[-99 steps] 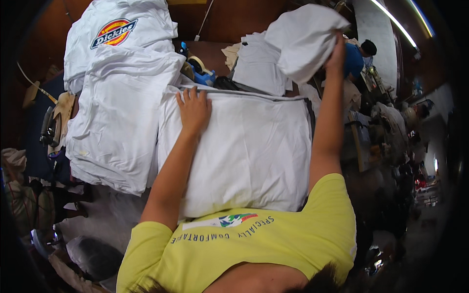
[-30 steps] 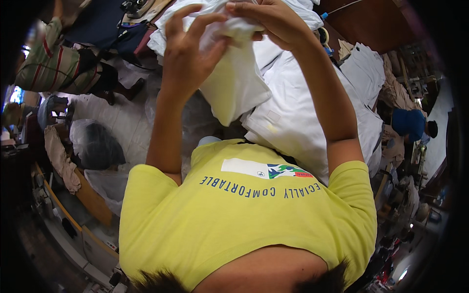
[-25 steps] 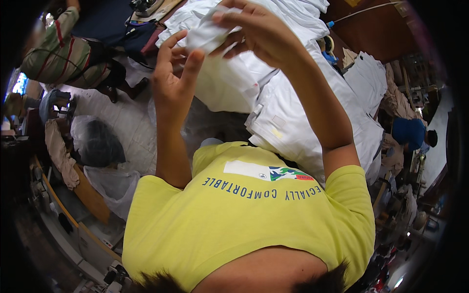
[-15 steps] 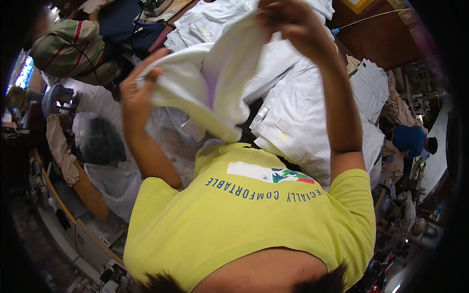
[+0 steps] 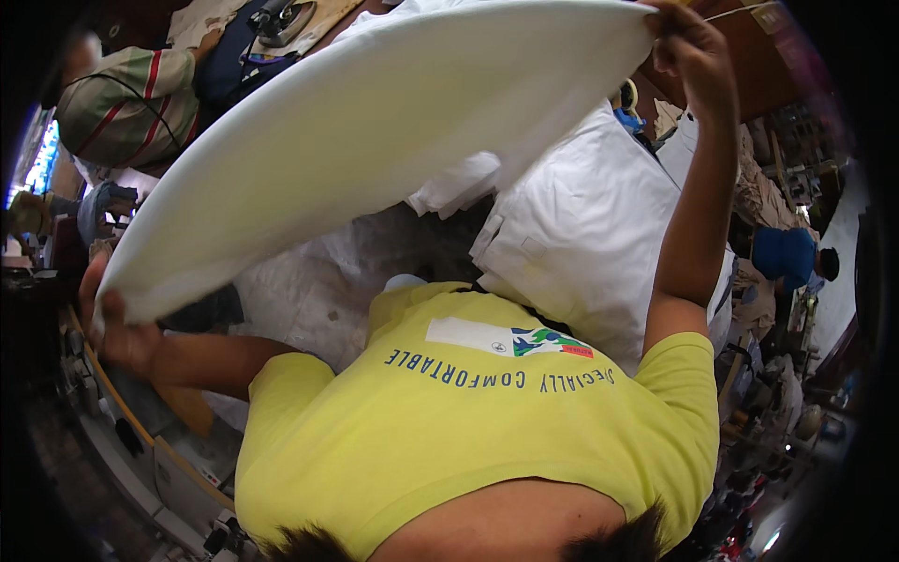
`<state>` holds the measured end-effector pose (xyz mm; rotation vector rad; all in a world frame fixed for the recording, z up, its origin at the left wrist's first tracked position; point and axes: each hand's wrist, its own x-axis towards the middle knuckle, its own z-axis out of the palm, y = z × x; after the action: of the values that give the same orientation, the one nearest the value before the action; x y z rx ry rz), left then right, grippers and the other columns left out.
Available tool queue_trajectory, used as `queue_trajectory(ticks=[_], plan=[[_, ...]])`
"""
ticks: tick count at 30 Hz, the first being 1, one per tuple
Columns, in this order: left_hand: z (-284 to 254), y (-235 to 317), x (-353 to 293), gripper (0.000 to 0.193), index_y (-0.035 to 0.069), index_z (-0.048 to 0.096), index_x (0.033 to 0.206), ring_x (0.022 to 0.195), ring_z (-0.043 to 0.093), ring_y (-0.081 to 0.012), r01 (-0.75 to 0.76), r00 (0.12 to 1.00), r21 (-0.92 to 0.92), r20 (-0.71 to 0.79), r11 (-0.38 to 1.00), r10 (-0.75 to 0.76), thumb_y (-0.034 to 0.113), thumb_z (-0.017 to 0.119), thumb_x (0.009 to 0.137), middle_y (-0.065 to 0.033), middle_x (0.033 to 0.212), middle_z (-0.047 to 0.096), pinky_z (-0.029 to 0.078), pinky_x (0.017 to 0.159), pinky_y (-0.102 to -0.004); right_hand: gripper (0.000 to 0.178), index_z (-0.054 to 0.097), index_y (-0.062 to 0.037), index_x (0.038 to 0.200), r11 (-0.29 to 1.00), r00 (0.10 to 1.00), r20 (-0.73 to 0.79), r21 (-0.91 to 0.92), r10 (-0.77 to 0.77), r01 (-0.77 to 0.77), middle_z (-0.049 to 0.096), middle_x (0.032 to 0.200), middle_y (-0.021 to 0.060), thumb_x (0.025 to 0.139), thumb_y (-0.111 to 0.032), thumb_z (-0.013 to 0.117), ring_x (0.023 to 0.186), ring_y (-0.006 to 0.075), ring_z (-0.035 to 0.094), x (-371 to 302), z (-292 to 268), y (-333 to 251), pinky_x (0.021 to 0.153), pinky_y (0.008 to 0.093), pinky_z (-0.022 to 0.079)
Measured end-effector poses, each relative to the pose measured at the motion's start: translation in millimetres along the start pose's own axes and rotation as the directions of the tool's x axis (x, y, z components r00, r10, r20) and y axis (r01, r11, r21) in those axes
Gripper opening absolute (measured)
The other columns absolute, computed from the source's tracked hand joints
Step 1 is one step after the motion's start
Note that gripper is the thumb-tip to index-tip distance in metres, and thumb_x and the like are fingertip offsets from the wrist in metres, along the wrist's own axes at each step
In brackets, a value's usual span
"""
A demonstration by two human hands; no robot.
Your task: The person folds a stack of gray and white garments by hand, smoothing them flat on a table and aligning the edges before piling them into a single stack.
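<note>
My left hand (image 5: pixel 126 337) is down at the low left end of this white cloth (image 5: pixel 356 140), fingers clamped on its edge afaict (bit blurry tho). From there the cloth sweeps up in a wide curve, held in midair btw my hands, and my right hand (image 5: pixel 693 56) has the upper right corner pinched in its fingers. So progress-wise: it's opened out, but not set down & not folded. A stack of white fabric (image 5: pixel 590 225) lies flat below my right hand, neither hand on it.

Rest of the place, L to R: co-worker in a striped shirt (image 5: pixel 131 108) next to a dark blue worktop (image 5: pixel 217 80), then an iron (image 5: pixel 283 22) w/ tan cloth (image 5: pixel 326 26) by it. Crumpled plastic (image 5: pixel 328 290) low down, under what I'm holding. Can't tell what the white stack sits on, it's covered. Just behind that there's a blue tape dispenser (image 5: pixel 629 120), then sb in a blue top (image 5: pixel 785 256) further off.
</note>
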<state>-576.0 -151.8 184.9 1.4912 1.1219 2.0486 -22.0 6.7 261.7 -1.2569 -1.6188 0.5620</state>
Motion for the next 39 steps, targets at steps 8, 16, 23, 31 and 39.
queue_trajectory(ticks=[8, 16, 23, 31, 39], plan=[[66.5, -23.6, 74.1, 0.036, -0.005, 0.052, 0.116, 0.1, 0.055, -0.0218, 0.101, 0.963, 0.076, 0.244, 0.992, -0.117, 0.018, 0.054, 0.088, -0.0163, 0.112, 0.056, 0.041, 0.09, -0.0305, 0.025, 0.05, 0.005, 0.108, 0.968, 0.958, 0.268, 0.195, 0.105, -0.161, 0.058, 0.092, 0.013, 0.085, -0.003, 0.045, 0.081, 0.0222, 0.062, 113.6, 27.4, 38.3, 0.074, 0.0324, 0.054], [149.3, 12.9, 105.1, 0.036, -0.005, 0.053, 0.114, 0.106, 0.052, -0.0284, -0.264, 0.965, 0.122, 0.033, 0.957, 0.262, 0.019, 0.053, 0.088, -0.0181, 0.116, 0.053, 0.041, 0.091, -0.0378, 0.011, 0.051, 0.0002, 0.096, 0.539, 0.969, -0.127, 0.812, -0.21, 0.223, 0.057, 0.092, 0.0103, 0.089, -0.004, 0.044, 0.082, 0.0207, 0.059, 240.8, 25.9, 56.6, 0.078, 0.0331, 0.05], [229.4, -45.8, -5.5, 0.036, 0.002, 0.06, 0.109, 0.1, 0.056, -0.0221, -0.195, 0.753, 0.325, 0.654, 0.926, -0.071, -0.007, 0.054, 0.074, -0.015, 0.109, 0.059, 0.045, 0.081, -0.0301, 0.018, 0.054, 0.0021, 0.099, 0.351, 0.961, -0.236, 0.896, -0.147, 0.273, 0.06, 0.095, 0.0108, 0.083, 0.001, 0.046, 0.083, 0.0203, 0.061, 181.6, -38.7, 171.6, 0.077, 0.0344, 0.051], [294.4, -152.4, -137.0, 0.035, 0.003, 0.059, 0.107, 0.104, 0.055, -0.028, 0.0, 0.316, 0.499, 0.822, 0.866, -0.474, -0.004, 0.06, 0.073, -0.0155, 0.11, 0.059, 0.041, 0.09, -0.0332, 0.016, 0.059, -0.0033, 0.093, 0.802, 0.887, -0.176, 0.527, 0.426, -0.28, 0.058, 0.082, 0.0025, 0.078, -0.004, 0.059, 0.072, 0.0079, 0.056, 14.2, -63.2, 333.6, 0.064, 0.0211, 0.047], [378.0, -106.0, -137.9, 0.031, 0.004, 0.057, 0.107, 0.108, 0.05, -0.0297, -0.124, 0.452, 0.398, 0.838, 0.909, -0.305, -0.001, 0.059, 0.076, -0.0141, 0.114, 0.054, 0.039, 0.09, -0.0365, 0.022, 0.062, -0.0039, 0.085, 0.871, 0.944, -0.137, -0.365, 0.301, -0.33, 0.064, 0.086, 0.0108, 0.064, -0.009, 0.067, 0.081, 0.0223, 0.061, -109.4, -224.7, 424.2, 0.074, 0.0301, 0.048]])
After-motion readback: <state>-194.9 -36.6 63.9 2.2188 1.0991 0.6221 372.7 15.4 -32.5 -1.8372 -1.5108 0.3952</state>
